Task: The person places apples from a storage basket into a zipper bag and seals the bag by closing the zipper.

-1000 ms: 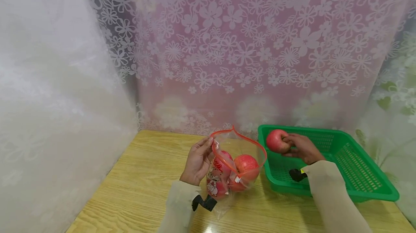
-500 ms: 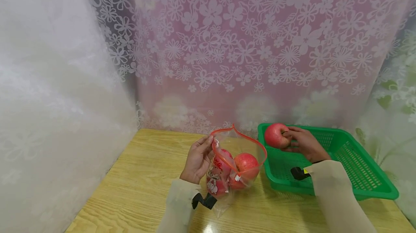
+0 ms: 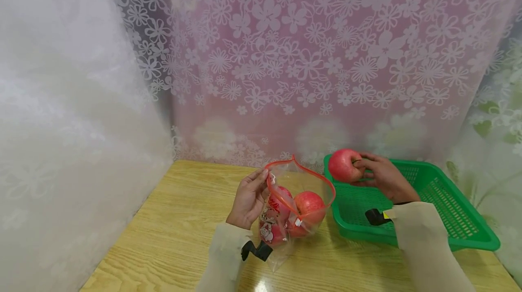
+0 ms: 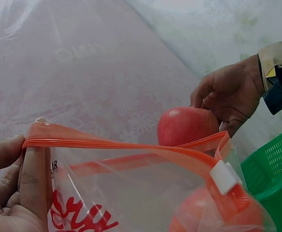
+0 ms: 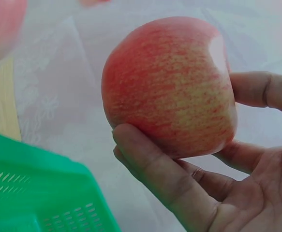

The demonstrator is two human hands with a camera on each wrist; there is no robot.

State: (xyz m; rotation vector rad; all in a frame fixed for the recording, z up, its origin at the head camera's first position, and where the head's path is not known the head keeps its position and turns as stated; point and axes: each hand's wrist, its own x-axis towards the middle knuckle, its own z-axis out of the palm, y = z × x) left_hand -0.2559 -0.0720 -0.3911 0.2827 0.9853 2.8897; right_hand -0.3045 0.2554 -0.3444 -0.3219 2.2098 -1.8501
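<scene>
My left hand point(image 3: 248, 199) pinches the left edge of a clear zip bag point(image 3: 281, 253) by its orange-red rim. The bag's mouth gapes, and a white slider point(image 4: 224, 177) sits on the rim in the left wrist view. Several red apples point(image 3: 309, 206) lie inside, partly behind printed figures and red lettering. My right hand point(image 3: 385, 176) grips another apple point(image 3: 345, 165) by thumb and fingers, above the left back corner of the green basket point(image 3: 475, 242). In the right wrist view the held apple point(image 5: 170, 89) shows red and yellow streaks. It is apart from the bag.
The basket, with slotted walls, stands right of the bag on a wood-grain table point(image 3: 151, 224). A pink flowered curtain point(image 3: 285, 79) hangs behind the table, and pale sheeting point(image 3: 81, 124) lines the left side.
My right hand has lifted the apple slightly and carried it a little to the left. My left hand and the bag have hardly moved.
</scene>
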